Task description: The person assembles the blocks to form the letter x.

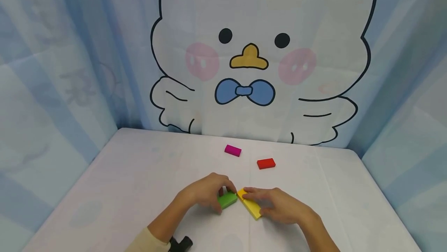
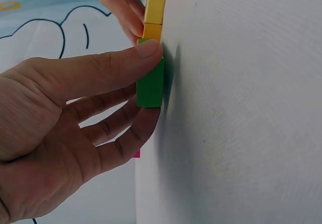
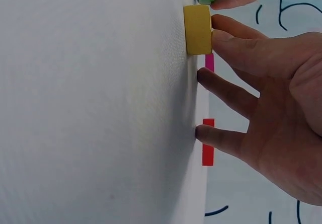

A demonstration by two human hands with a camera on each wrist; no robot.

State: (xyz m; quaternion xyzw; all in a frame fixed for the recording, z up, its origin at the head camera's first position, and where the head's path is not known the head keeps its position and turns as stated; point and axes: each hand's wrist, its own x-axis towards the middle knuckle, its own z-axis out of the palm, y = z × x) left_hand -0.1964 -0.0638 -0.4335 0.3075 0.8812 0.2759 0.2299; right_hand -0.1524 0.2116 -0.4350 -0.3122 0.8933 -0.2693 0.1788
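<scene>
My left hand point(image 1: 208, 191) grips a green block point(image 1: 228, 201) on the table, thumb on the near side and fingers round the far side. In the left wrist view the thumb lies across one end of this block. Just right of it, a yellow block point(image 1: 253, 208) and a short orange-yellow block point(image 2: 152, 31) lie end to end in a slanting line. The orange-yellow one meets the green block's corner. My right hand point(image 1: 279, 204) holds the yellow pair between the thumb near the close end and fingers at the far end. Its other fingers are spread in the right wrist view.
Farther back on the white table point(image 1: 146, 174) lie a magenta block point(image 1: 233, 150) and a red block point(image 1: 266, 163). A black object point(image 1: 181, 244) shows beside the left sleeve. Behind the table hangs a curtain point(image 1: 244, 120) with a cartoon bird.
</scene>
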